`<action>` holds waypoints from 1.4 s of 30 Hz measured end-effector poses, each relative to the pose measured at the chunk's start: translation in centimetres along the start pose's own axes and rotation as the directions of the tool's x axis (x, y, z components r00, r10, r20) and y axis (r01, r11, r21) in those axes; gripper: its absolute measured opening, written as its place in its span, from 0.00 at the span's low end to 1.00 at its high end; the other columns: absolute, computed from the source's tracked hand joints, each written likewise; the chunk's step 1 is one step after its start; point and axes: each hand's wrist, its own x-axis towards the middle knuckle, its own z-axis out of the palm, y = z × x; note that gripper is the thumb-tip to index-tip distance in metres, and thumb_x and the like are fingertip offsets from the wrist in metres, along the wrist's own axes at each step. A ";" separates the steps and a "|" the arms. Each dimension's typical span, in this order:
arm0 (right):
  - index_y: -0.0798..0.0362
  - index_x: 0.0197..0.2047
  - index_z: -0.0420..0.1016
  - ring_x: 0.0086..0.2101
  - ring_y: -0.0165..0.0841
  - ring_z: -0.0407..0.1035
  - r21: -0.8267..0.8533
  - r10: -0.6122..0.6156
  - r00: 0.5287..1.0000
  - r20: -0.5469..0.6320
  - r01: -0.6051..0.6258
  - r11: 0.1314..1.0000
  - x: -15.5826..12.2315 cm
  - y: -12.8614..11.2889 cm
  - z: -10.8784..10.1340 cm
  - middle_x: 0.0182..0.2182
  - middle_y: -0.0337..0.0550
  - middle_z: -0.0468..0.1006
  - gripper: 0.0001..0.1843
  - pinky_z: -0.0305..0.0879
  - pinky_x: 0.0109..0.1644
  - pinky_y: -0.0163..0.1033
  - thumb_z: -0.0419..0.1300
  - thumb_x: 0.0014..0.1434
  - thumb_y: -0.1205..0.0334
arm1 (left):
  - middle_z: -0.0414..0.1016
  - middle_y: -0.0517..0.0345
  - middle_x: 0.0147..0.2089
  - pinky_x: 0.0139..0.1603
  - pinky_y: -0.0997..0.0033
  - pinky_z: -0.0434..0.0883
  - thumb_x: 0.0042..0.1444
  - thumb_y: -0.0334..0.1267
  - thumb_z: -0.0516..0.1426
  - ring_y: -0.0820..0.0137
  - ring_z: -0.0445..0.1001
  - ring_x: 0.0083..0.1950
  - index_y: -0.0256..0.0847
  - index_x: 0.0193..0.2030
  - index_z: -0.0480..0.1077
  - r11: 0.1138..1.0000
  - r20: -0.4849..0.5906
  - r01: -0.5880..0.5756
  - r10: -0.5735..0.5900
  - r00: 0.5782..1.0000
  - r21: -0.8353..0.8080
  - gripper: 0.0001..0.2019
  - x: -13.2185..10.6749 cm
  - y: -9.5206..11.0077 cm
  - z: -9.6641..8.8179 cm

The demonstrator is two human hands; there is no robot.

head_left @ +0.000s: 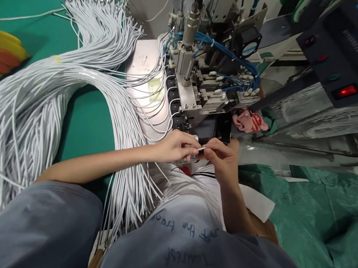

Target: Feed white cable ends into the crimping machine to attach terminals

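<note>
My left hand [181, 146] pinches a thin white cable [201, 148] near its end, close in front of the machine. Facing it, my right hand [222, 153] has thumb and fingers closed on the tip of the same cable. A thick bundle of white cables [82, 73] spreads over the green table on the left and hangs beneath my left forearm. From it, several single cables run into a row of black holders [174, 96] along the machine [191, 85]. The cable's very tip is too small to make out.
A yellow toy with orange feet [0, 51] stands on the green table [84, 115] at the left. Right of the machine are a pink cloth [250, 120] and a dark control box [334, 58] with a lit red switch. Green sheeting [321, 206] lies at lower right.
</note>
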 end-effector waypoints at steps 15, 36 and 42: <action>0.53 0.24 0.77 0.20 0.26 0.56 -0.098 -0.034 0.988 -0.150 0.019 0.995 -0.2 0.8 1.1 0.18 0.36 0.64 0.10 0.52 0.23 0.35 0.63 0.52 0.57 | 0.70 0.59 0.24 0.26 0.81 0.65 0.58 0.33 0.53 0.78 0.69 0.23 0.33 0.31 0.73 0.982 0.019 -0.026 0.023 1.000 0.185 0.09 0.2 0.2 0.0; 0.54 0.31 0.75 0.26 0.30 0.62 -0.207 -0.054 0.984 -0.172 0.017 0.978 3.3 2.2 1.8 0.24 0.40 0.69 0.14 0.58 0.29 0.36 0.55 0.58 0.55 | 0.69 0.53 0.32 0.27 0.75 0.63 0.62 0.31 0.47 0.76 0.66 0.26 0.32 0.33 0.72 0.589 0.019 -0.039 0.040 0.999 0.807 0.14 1.1 1.0 -2.2; 0.54 0.30 0.71 0.25 0.28 0.60 -0.252 0.050 0.999 0.008 -0.046 0.967 6.7 4.9 0.5 0.22 0.36 0.65 0.13 0.56 0.29 0.34 0.52 0.60 0.55 | 0.68 0.48 0.38 0.22 0.72 0.61 0.61 0.27 0.44 0.77 0.65 0.22 0.30 0.39 0.72 0.300 -0.030 0.040 -0.038 0.999 0.953 0.15 1.9 -1.1 -3.3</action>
